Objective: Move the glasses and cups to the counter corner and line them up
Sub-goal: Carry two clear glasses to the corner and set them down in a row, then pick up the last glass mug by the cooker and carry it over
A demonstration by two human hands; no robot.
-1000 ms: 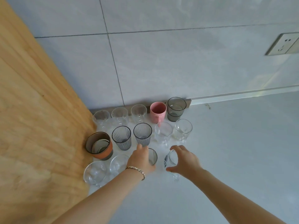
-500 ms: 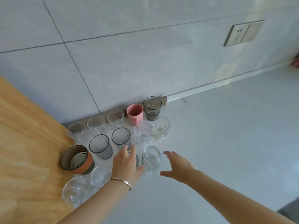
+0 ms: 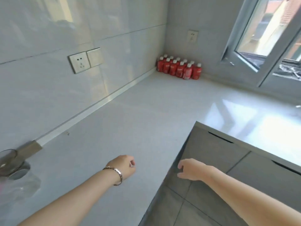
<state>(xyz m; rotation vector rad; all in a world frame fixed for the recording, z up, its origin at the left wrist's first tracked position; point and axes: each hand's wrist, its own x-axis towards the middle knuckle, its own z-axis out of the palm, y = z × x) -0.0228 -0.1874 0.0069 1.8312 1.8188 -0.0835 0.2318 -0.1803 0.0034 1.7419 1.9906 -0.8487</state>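
Hovering over the pale grey stone counter (image 3: 130, 115), the left hand (image 3: 125, 165) is loosely curled and holds nothing; the right hand (image 3: 190, 168), fingers spread and empty, hangs past the counter's front edge. 2 smoky clear drinking glasses (image 3: 11, 165) stand at the counter's far left, well apart from both hands.
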